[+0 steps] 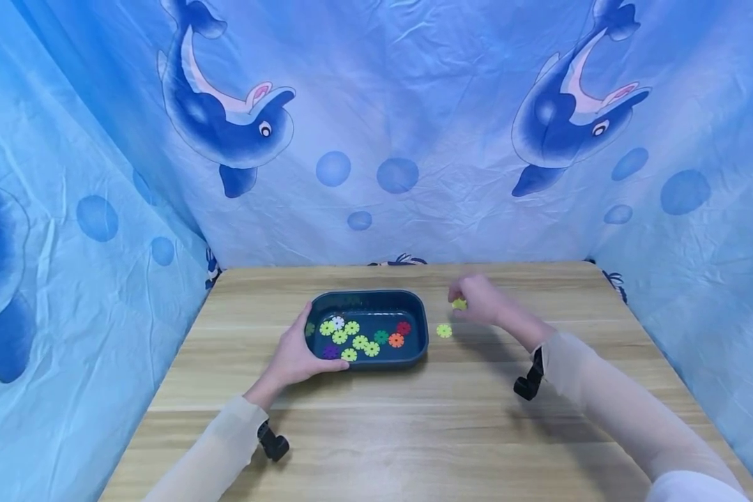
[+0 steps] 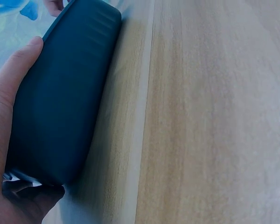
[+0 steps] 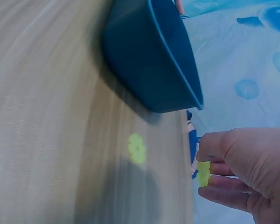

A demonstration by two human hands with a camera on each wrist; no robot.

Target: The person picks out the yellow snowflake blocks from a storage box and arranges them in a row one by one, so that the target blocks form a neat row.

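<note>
A dark teal plastic basin (image 1: 364, 364) stands on the table, with several flower-shaped discs lying on its bottom: mostly yellow-green (image 1: 360, 342), plus white, purple, green, orange (image 1: 396, 340) and red ones. My left hand (image 1: 293, 355) grips the basin's left end, thumb along the near rim and fingers around the far side. To the right of the basin, my right hand (image 1: 480, 300) pinches one yellow-green flower disc (image 3: 203, 174) between thumb and fingers, above the table. Another yellow-green disc (image 1: 444, 331) lies flat on the wood between that hand and the basin.
The wooden table (image 1: 376, 432) reaches back to a blue curtain (image 1: 376, 139) printed with dolphins and bubbles, which also hangs at both sides. Dark camera mounts (image 1: 527, 383) are strapped at both wrists.
</note>
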